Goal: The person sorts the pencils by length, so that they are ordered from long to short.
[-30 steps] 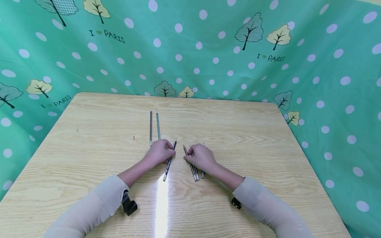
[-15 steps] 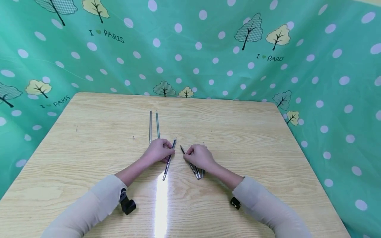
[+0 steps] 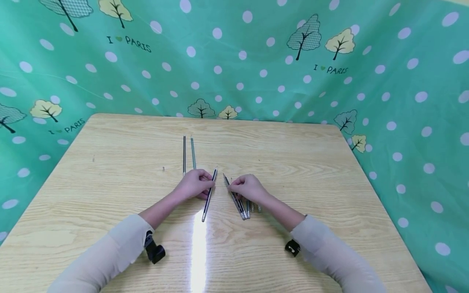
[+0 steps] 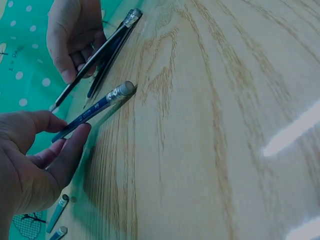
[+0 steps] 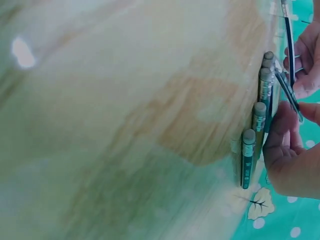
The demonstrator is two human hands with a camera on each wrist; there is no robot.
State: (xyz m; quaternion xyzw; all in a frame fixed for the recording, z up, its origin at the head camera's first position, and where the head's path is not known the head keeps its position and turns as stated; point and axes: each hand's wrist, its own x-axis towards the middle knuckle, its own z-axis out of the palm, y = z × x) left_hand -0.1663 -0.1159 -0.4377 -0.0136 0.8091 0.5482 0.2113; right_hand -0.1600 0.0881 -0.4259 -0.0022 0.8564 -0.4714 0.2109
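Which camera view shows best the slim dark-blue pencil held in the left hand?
The left wrist view: the pencil is largest there, its silver band and pale printing visible. The head view shows it small; the right wrist view, thin, reaching the top edge.

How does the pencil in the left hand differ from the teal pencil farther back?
The held pencil is dark; the teal pencil is blue-green. The left hand pinches the held pencil, while the teal pencil lies on the table. In the head view, the held pencil's far end leans right; the teal pencil's leans slightly left. Both are slim pencils.
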